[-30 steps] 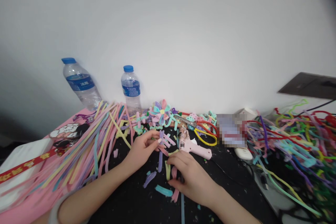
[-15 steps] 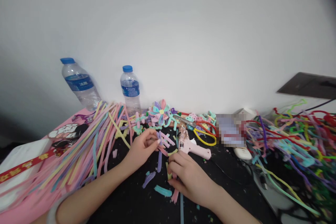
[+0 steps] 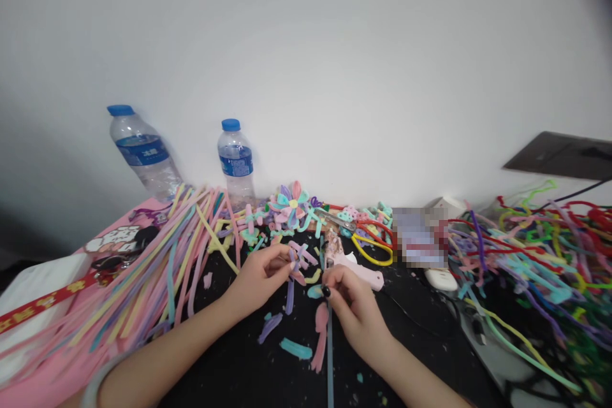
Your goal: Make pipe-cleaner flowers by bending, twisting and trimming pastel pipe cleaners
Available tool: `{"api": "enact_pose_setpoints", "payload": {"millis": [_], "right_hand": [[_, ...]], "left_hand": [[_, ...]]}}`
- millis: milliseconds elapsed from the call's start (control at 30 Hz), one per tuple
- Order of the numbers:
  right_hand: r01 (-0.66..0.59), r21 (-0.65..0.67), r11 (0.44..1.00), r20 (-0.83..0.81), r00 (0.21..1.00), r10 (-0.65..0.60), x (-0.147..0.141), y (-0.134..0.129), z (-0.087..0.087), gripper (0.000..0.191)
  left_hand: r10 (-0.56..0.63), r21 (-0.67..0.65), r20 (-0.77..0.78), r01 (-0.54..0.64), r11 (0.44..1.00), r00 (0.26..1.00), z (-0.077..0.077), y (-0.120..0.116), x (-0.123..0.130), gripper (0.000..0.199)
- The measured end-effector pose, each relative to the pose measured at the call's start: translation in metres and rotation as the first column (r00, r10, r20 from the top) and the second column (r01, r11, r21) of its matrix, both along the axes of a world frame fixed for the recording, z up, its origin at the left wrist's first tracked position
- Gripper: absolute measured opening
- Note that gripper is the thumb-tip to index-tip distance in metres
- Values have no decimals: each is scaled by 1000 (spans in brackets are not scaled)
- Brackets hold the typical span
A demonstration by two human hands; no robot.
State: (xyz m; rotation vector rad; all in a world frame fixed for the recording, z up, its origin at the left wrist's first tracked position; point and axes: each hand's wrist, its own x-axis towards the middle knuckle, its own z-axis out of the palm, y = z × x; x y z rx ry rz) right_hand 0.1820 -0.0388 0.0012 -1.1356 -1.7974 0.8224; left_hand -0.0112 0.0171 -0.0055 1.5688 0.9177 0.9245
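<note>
My left hand (image 3: pixel 262 273), fingers curled together, pinches a small purple and pink pipe cleaner piece (image 3: pixel 296 266). Close by to the right, the thumb and fingers of my right hand (image 3: pixel 354 301) are closed on a small teal pipe cleaner loop (image 3: pixel 314 292). A small black spot shows at those fingertips; I cannot make out what it is. Below lies a pink pipe cleaner piece (image 3: pixel 320 325) with a loop and trailing ends. A pale pink glue gun (image 3: pixel 366 273) rests behind my right hand, which partly hides it. Beside the pink piece runs a translucent stick (image 3: pixel 329 363).
Long pastel pipe cleaners (image 3: pixel 157 261) fan across the left. Two water bottles (image 3: pixel 236 161) lean by the wall. A pipe cleaner flower (image 3: pixel 293 204), yellow-handled scissors (image 3: pixel 371 251) and a blurred-out item (image 3: pixel 415 239) stand at the back. Tangled colourful pipe cleaners (image 3: pixel 549 255) cover the right.
My right hand has let go of the pink piece, which now lies on the black surface. It has moved up slightly and taken hold of the teal loop. My left hand barely moves.
</note>
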Motion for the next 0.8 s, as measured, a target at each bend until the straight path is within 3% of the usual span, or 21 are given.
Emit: {"api": "enact_pose_setpoints", "payload": {"millis": [200,433,600,800], "right_hand": [[118,-90,989,-160,978,-131,0,-1,-4,9],[156,-61,986,-166,973,-164,-1,-2,-7,5],[119,2,993,-110,987,-118,-2,-6,-7,5],[99,62,993,5,995,-99,-3,-6,-3,8]], "left_hand": [[-95,227,-191,138,964,977,3,-6,1,8],[-93,470,-383,280,837,919,1,-15,2,13],[-138,503,-424,359,786,895,-1,-17,3,16],[-113,502,-412,329,800,904,2,-18,4,15]]}}
